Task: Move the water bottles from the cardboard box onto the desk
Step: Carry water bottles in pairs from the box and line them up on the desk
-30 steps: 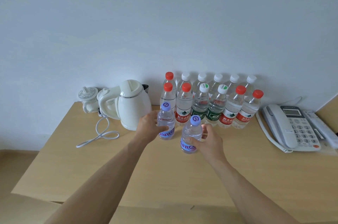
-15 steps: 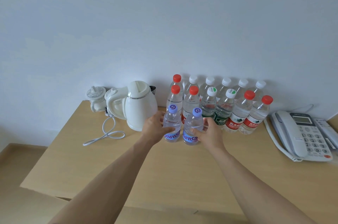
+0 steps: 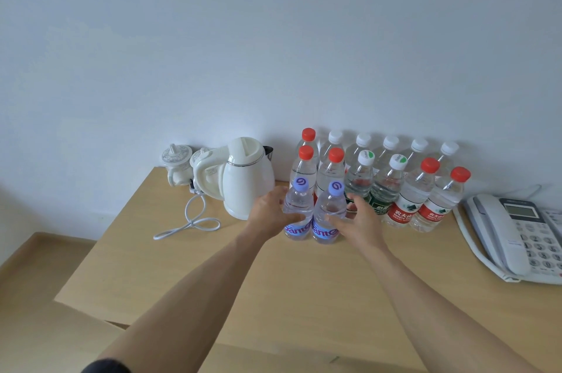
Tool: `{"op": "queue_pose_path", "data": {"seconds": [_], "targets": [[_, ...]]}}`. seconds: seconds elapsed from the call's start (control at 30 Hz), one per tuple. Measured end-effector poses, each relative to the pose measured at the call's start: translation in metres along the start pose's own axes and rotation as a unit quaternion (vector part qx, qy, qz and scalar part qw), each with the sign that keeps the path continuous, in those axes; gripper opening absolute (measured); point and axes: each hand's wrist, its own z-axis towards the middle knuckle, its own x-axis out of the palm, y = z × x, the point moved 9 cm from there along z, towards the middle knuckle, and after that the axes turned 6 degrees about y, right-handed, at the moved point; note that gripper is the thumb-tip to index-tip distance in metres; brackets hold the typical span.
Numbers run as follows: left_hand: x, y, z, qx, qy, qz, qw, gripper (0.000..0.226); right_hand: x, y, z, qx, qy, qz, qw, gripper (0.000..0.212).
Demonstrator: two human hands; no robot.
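White electric kettle (image 3: 248,178) with looped cord (image 3: 190,222), lidded ceramic cup (image 3: 178,165) behind, desk phone (image 3: 514,235) far right

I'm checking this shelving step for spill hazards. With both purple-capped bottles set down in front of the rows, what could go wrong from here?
1. The left hand and right hand each grip a purple-capped bottle close against the red-capped bottles; a nudge on release might topple them like dominoes.
2. The left hand sits near the white kettle; pulling back wide could bump it.
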Motion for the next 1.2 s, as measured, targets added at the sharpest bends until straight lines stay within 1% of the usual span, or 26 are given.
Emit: {"op": "queue_pose_path", "data": {"seconds": [0.03, 0.13, 0.2, 0.27, 0.3, 0.37, 0.43, 0.53, 0.63, 0.7, 0.77, 0.97, 1.2], "targets": [[-0.003, -0.003, -0.001, 0.003, -0.01, 0.002, 1.0, 0.061, -0.003, 0.0, -0.001, 0.016, -0.018, -0.007, 1.0, 0.065], [-0.005, -0.007, 0.0, 0.011, -0.025, 0.001, 1.0, 0.059, -0.006, 0.007, 0.001, 0.013, -0.053, -0.047, 0.997, 0.05], [-0.006, -0.008, 0.001, 0.012, -0.027, 0.004, 1.0, 0.058, -0.007, 0.01, 0.004, -0.001, -0.047, -0.048, 0.998, 0.042], [-0.007, -0.008, 0.002, 0.012, -0.025, 0.008, 1.0, 0.057, -0.009, 0.007, 0.008, -0.01, -0.02, -0.041, 0.999, 0.036], [-0.007, -0.007, 0.003, 0.012, -0.024, 0.007, 1.0, 0.057, -0.01, 0.004, 0.01, -0.013, -0.003, -0.036, 0.999, 0.037], [-0.007, -0.008, 0.003, 0.011, -0.024, 0.007, 1.0, 0.057, -0.01, -0.001, 0.011, -0.013, 0.03, -0.028, 0.999, 0.046], [-0.007, -0.009, 0.002, 0.01, -0.025, 0.009, 1.0, 0.056, -0.011, -0.002, 0.011, -0.01, 0.044, -0.023, 0.999, 0.053], [-0.007, -0.009, 0.002, 0.01, -0.026, 0.011, 1.0, 0.056, -0.011, 0.0, 0.01, -0.004, 0.034, -0.02, 0.999, 0.054], [-0.007, -0.011, 0.0, 0.011, -0.027, 0.013, 0.999, 0.055, -0.011, 0.006, 0.007, 0.004, 0.009, -0.043, 0.999, 0.054], [-0.007, -0.011, -0.001, 0.01, -0.027, 0.012, 1.0, 0.053, -0.01, 0.009, 0.008, 0.001, -0.005, -0.047, 0.999, 0.051], [-0.007, -0.012, -0.002, 0.012, -0.024, 0.008, 1.0, 0.052, -0.008, 0.012, 0.009, -0.01, 0.0, -0.048, 0.999, 0.047], [-0.006, -0.013, -0.001, 0.009, -0.023, 0.0, 1.0, 0.049, -0.006, 0.007, 0.01, -0.015, 0.021, -0.029, 0.999, 0.055], [-0.005, -0.011, -0.004, -0.003, -0.027, -0.006, 1.0, 0.049, -0.006, 0.007, 0.011, 0.001, 0.04, -0.035, 0.999, 0.056]]}}
